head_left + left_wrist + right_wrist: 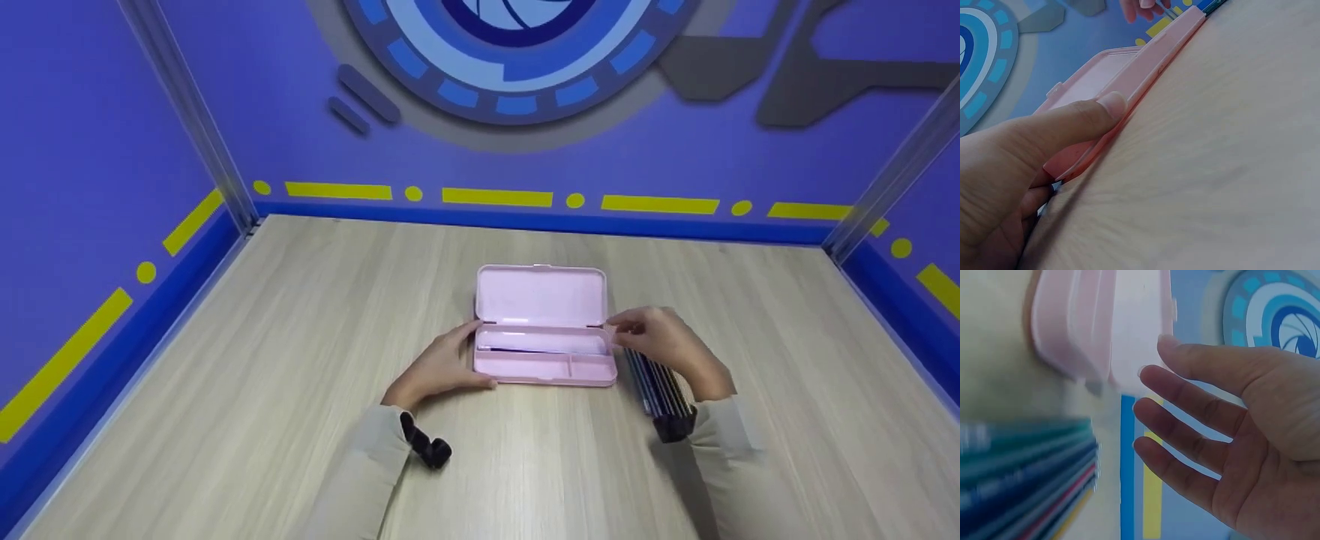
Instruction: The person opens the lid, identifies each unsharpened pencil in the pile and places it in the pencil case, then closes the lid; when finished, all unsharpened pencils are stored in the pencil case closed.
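A pink pencil case (544,367) lies on the table with its lid (541,295) raised at the back. My left hand (444,364) grips the case's left end, its thumb on the front wall (1086,115). In the rear compartment lies a slim dark strip (517,349); the front one has a small divider. At the case's right rear corner, my right hand (666,341) has loosely bent fingers (1179,391) and holds nothing. Below that hand and wrist lies a bundle of slender coloured pens (658,390), its near end black.
The pale wooden table (337,300) ends at a blue-purple back wall (525,169) with yellow marks. Side walls stand left and right, with metal posts (196,112) at the corners. A black strap (427,444) hangs at the left sleeve.
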Action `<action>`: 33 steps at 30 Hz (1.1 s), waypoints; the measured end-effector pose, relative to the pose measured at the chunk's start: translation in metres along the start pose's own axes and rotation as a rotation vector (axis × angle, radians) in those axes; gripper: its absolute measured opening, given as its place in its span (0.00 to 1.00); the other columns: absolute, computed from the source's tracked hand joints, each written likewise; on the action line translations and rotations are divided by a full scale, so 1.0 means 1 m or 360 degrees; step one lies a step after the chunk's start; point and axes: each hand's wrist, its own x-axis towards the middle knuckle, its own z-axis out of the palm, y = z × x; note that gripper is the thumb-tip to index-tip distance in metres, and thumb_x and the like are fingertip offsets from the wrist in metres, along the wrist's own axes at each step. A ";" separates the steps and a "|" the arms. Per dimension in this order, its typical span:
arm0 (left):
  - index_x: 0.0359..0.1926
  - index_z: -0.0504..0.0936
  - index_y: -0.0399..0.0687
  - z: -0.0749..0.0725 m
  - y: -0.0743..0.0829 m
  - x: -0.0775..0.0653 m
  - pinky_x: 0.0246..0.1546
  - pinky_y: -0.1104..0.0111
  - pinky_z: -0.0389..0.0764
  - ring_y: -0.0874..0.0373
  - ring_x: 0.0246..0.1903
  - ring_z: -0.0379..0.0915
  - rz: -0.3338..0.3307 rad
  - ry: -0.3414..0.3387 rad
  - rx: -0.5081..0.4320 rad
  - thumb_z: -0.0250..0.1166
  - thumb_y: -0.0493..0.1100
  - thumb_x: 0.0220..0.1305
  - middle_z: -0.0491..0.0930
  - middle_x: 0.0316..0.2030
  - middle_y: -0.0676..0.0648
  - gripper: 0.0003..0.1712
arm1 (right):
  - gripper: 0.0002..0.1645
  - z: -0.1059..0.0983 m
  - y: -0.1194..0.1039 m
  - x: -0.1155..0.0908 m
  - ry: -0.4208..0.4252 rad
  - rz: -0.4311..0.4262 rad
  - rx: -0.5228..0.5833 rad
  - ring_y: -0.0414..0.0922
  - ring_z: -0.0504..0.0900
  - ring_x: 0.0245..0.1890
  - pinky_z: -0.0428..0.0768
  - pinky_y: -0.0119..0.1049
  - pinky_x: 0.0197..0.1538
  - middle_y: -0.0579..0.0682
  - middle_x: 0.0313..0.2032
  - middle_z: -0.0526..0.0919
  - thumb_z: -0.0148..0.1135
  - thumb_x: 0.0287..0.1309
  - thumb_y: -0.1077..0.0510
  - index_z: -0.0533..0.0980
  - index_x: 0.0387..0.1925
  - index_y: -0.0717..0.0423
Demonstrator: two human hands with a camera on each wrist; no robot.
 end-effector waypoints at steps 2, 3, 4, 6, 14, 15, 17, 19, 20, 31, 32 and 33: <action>0.71 0.62 0.47 0.000 -0.001 0.000 0.72 0.57 0.58 0.49 0.70 0.57 0.0002 0.0001 0.0005 0.81 0.53 0.37 0.64 0.69 0.42 0.59 | 0.18 -0.004 0.005 -0.004 0.0006 0.0036 0.0007 0.52 0.83 0.40 0.84 0.49 0.44 0.63 0.42 0.85 0.62 0.58 0.66 0.79 0.50 0.67; 0.71 0.62 0.47 0.001 -0.001 0.000 0.72 0.57 0.58 0.49 0.70 0.57 0.0004 -0.0001 0.0007 0.81 0.53 0.38 0.64 0.69 0.42 0.59 | 0.18 -0.006 0.007 -0.006 0.0006 0.0060 0.0016 0.52 0.82 0.41 0.84 0.50 0.45 0.63 0.44 0.84 0.62 0.58 0.65 0.79 0.51 0.67; 0.71 0.62 0.47 0.001 -0.002 0.000 0.72 0.57 0.58 0.49 0.70 0.57 0.0006 0.0000 0.0009 0.81 0.53 0.38 0.64 0.69 0.41 0.59 | 0.19 -0.008 0.009 -0.008 0.0006 0.0083 0.0027 0.53 0.82 0.41 0.83 0.50 0.46 0.63 0.44 0.84 0.62 0.59 0.64 0.79 0.52 0.67; 0.71 0.61 0.47 0.002 -0.002 -0.001 0.72 0.57 0.58 0.48 0.70 0.57 -0.0002 -0.0002 0.0022 0.81 0.54 0.37 0.64 0.69 0.41 0.59 | 0.20 -0.011 0.013 -0.012 0.0010 0.0138 0.0042 0.53 0.82 0.42 0.83 0.50 0.46 0.63 0.45 0.84 0.62 0.60 0.63 0.78 0.53 0.66; 0.71 0.61 0.47 0.002 -0.003 -0.002 0.72 0.56 0.58 0.48 0.70 0.57 -0.0022 0.0000 0.0018 0.81 0.54 0.37 0.64 0.69 0.41 0.60 | 0.25 -0.015 0.031 -0.022 0.0018 0.0345 0.0055 0.57 0.82 0.44 0.84 0.50 0.46 0.66 0.46 0.82 0.62 0.60 0.59 0.73 0.58 0.68; 0.71 0.61 0.48 0.002 -0.003 -0.002 0.72 0.57 0.58 0.49 0.70 0.57 -0.0032 0.0002 0.0020 0.81 0.54 0.36 0.64 0.69 0.42 0.60 | 0.26 -0.015 0.033 -0.024 0.0011 0.0351 0.0057 0.57 0.82 0.44 0.83 0.50 0.46 0.67 0.46 0.82 0.62 0.60 0.59 0.73 0.57 0.68; 0.71 0.62 0.48 0.002 -0.002 -0.002 0.72 0.57 0.58 0.49 0.70 0.56 -0.0032 0.0006 0.0021 0.81 0.54 0.36 0.64 0.69 0.42 0.60 | 0.26 -0.015 0.037 -0.026 -0.0006 0.0357 0.0055 0.58 0.81 0.45 0.83 0.50 0.46 0.67 0.46 0.82 0.62 0.60 0.59 0.73 0.57 0.69; 0.71 0.61 0.47 0.002 -0.002 -0.002 0.72 0.57 0.58 0.48 0.70 0.57 -0.0027 0.0010 0.0021 0.81 0.54 0.36 0.64 0.69 0.41 0.60 | 0.26 -0.016 0.042 -0.028 -0.0018 0.0356 0.0051 0.58 0.81 0.45 0.83 0.51 0.46 0.67 0.45 0.82 0.62 0.59 0.60 0.74 0.57 0.70; 0.71 0.61 0.46 0.002 -0.002 -0.002 0.72 0.57 0.58 0.48 0.70 0.57 -0.0025 0.0011 0.0024 0.81 0.54 0.36 0.64 0.69 0.41 0.60 | 0.26 -0.016 0.044 -0.029 -0.0023 0.0347 0.0047 0.59 0.82 0.44 0.83 0.51 0.45 0.68 0.45 0.82 0.63 0.59 0.60 0.74 0.56 0.70; 0.70 0.62 0.45 0.000 0.000 0.000 0.70 0.56 0.61 0.48 0.68 0.60 0.0030 0.0020 0.0027 0.81 0.54 0.36 0.66 0.67 0.40 0.60 | 0.30 -0.022 0.059 -0.037 -0.0221 0.0387 0.0112 0.49 0.84 0.35 0.83 0.44 0.39 0.67 0.39 0.82 0.63 0.58 0.62 0.69 0.57 0.77; 0.70 0.63 0.46 0.000 0.000 0.000 0.70 0.56 0.62 0.49 0.68 0.61 0.0029 0.0021 0.0029 0.81 0.54 0.36 0.67 0.67 0.41 0.59 | 0.30 -0.022 0.059 -0.037 -0.0227 0.0391 0.0116 0.49 0.84 0.35 0.83 0.43 0.39 0.67 0.39 0.82 0.63 0.58 0.62 0.69 0.57 0.77; 0.70 0.63 0.46 0.000 0.000 0.000 0.70 0.57 0.62 0.49 0.68 0.61 0.0028 0.0021 0.0028 0.81 0.54 0.36 0.67 0.67 0.42 0.59 | 0.30 -0.023 0.060 -0.037 -0.0233 0.0394 0.0114 0.50 0.83 0.35 0.83 0.44 0.39 0.67 0.39 0.82 0.63 0.58 0.61 0.69 0.57 0.77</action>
